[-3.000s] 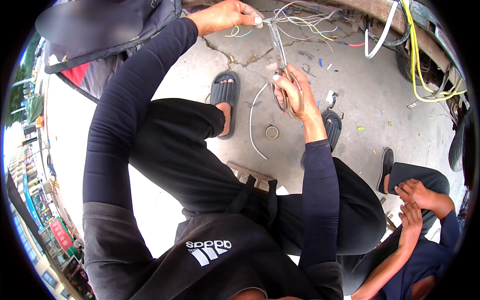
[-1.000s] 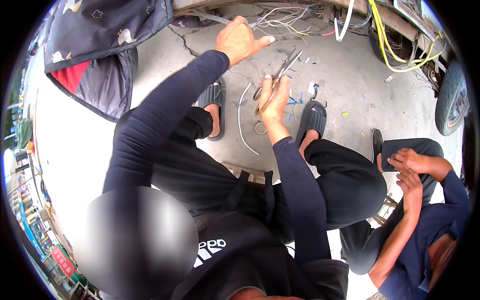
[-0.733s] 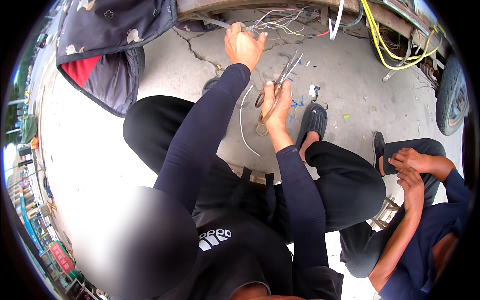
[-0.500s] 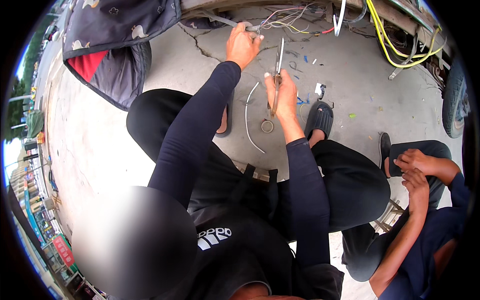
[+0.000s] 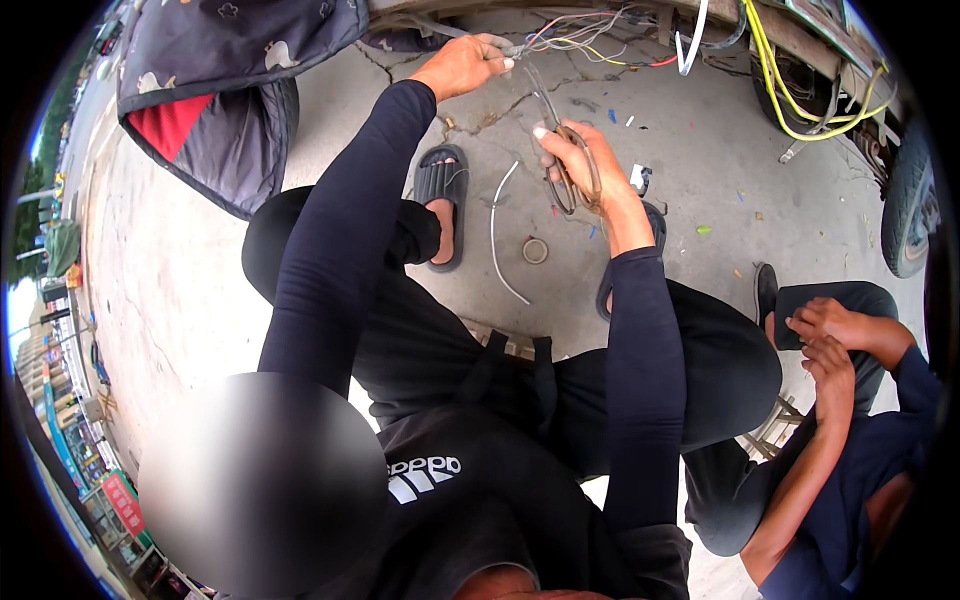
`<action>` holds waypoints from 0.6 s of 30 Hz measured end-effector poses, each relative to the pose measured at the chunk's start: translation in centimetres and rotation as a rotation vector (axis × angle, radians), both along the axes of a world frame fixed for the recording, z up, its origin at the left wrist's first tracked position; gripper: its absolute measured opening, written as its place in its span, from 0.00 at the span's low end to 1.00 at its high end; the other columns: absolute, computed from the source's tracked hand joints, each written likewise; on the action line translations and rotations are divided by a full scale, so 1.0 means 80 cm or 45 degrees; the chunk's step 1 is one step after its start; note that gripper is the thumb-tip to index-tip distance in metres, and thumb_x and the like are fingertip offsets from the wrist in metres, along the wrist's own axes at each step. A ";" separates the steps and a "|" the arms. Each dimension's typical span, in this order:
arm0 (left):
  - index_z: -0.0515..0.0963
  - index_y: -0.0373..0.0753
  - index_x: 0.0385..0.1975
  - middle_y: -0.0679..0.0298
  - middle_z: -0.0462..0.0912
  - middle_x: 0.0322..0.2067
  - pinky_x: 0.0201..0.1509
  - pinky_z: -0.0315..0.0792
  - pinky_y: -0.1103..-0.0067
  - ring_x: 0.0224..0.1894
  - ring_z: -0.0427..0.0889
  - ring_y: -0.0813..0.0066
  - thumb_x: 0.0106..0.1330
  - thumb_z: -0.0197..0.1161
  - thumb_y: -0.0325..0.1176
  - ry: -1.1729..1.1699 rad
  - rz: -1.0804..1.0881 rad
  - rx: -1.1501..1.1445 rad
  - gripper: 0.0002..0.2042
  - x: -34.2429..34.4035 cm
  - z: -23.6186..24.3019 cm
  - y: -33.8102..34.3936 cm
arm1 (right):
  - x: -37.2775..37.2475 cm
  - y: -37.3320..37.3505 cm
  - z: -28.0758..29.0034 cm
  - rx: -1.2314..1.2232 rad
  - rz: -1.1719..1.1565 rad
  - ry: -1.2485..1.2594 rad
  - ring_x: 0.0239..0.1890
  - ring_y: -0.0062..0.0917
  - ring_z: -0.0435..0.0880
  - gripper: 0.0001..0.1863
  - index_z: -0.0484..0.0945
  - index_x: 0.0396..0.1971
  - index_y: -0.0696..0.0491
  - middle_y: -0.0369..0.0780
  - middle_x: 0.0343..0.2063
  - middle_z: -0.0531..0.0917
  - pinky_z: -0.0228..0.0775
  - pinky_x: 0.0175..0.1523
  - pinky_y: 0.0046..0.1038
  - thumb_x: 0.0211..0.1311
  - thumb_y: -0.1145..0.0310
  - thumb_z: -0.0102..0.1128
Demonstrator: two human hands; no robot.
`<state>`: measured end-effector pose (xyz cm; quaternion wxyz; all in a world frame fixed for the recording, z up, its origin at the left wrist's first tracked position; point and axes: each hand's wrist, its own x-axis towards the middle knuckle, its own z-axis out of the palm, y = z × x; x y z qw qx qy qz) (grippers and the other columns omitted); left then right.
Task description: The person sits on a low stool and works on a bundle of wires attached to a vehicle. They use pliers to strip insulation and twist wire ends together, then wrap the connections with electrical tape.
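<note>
My left hand (image 5: 462,66) is closed around a grey cable end, where several thin coloured wires (image 5: 572,40) fan out to the right. Below these wires, my right hand (image 5: 612,190) grips a pair of scissors (image 5: 545,100) by its dark looped handles. The blades point up toward the wire bundle, their tips a little apart and close to the left hand's fingers. Whether the blades touch any wire, I cannot tell. On the ground between my feet lie a curved piece of white tubing (image 5: 494,230) and a small roll of tape (image 5: 535,250).
A dark padded cover (image 5: 225,100) with a red lining hangs at the upper left. Yellow cables (image 5: 775,90) loop from a vehicle frame at upper right, near a wheel (image 5: 908,200). Another person (image 5: 830,430) sits at the right with hands together. Small scraps dot the cracked concrete.
My left hand has turned and shifted slightly left, still holding the cable. The right hand has moved a little right, tilting the scissors so that their handle loops now show. My left slipper is more visible.
</note>
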<state>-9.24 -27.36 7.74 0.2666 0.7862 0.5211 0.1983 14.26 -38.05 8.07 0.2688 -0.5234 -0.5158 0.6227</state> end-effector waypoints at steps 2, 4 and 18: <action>0.85 0.35 0.35 0.57 0.79 0.54 0.57 0.69 0.70 0.50 0.78 0.57 0.65 0.60 0.44 0.003 -0.023 -0.030 0.16 -0.009 0.001 0.007 | -0.007 0.007 -0.002 0.009 0.029 0.019 0.20 0.16 0.71 0.19 0.75 0.27 0.55 0.33 0.21 0.75 0.63 0.27 0.21 0.61 0.53 0.63; 0.84 0.34 0.35 0.56 0.80 0.53 0.57 0.69 0.70 0.49 0.78 0.58 0.65 0.60 0.44 -0.010 -0.035 -0.091 0.17 -0.013 0.011 0.011 | -0.014 0.016 0.004 0.027 0.052 -0.030 0.20 0.16 0.72 0.19 0.75 0.27 0.56 0.33 0.20 0.76 0.65 0.27 0.23 0.61 0.52 0.63; 0.85 0.36 0.41 0.59 0.78 0.57 0.60 0.67 0.75 0.53 0.78 0.61 0.65 0.59 0.47 -0.091 -0.007 -0.136 0.19 -0.036 -0.021 0.012 | -0.054 0.035 -0.010 -0.013 -0.022 -0.004 0.17 0.15 0.68 0.20 0.73 0.22 0.53 0.32 0.17 0.73 0.57 0.21 0.20 0.61 0.52 0.62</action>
